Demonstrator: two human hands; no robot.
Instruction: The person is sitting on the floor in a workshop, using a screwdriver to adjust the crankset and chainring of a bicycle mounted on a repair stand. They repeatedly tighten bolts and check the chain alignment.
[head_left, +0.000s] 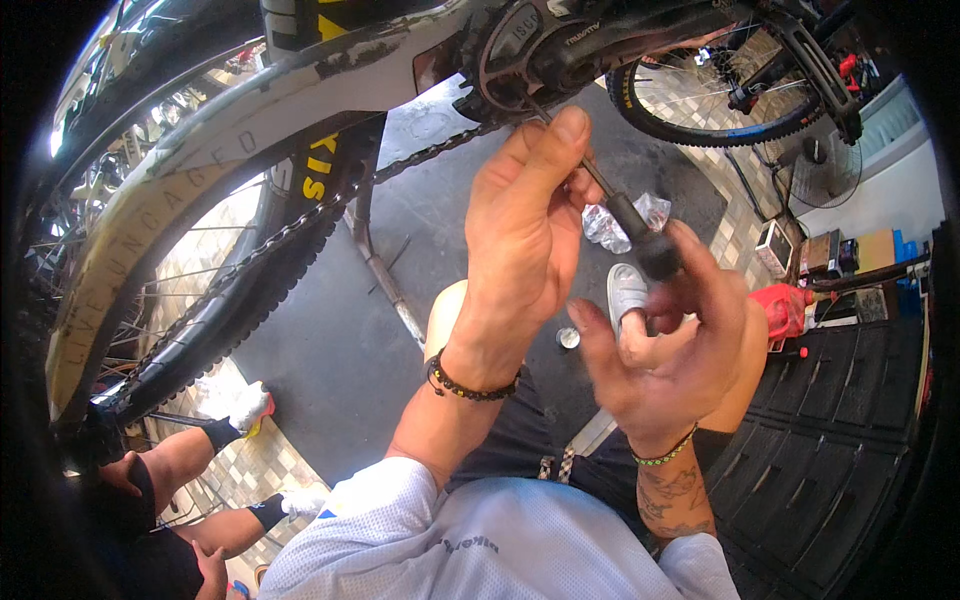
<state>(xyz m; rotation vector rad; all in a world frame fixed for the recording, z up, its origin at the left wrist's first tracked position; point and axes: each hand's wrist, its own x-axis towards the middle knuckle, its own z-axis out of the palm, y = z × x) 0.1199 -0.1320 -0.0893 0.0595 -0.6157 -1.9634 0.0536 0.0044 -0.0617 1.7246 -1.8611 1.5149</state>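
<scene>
A driver with a slim metal shaft and a dark handle [640, 235] slants down and right from the bicycle's crank area. My left hand [525, 215] is closed, pinching the shaft between thumb and fingers. The shaft's tip meets the chainring [492, 88] beside the crank; its exact seat is too small to make out. Around the handle's lower end, my right hand [685, 360] is partly blurred, its thumb spread away and its index finger alongside the handle. The grey bicycle frame [250, 115] crosses the upper left, with the chain [300, 222] running below it.
Another bicycle wheel [720, 90] stands at upper right, near a fan [828, 172]. Crumpled clear plastic [605, 228] and a small round container [568, 338] lie on the dark mat [340, 400]. A red container [780, 308] is at right. Another person's legs [200, 470] show lower left.
</scene>
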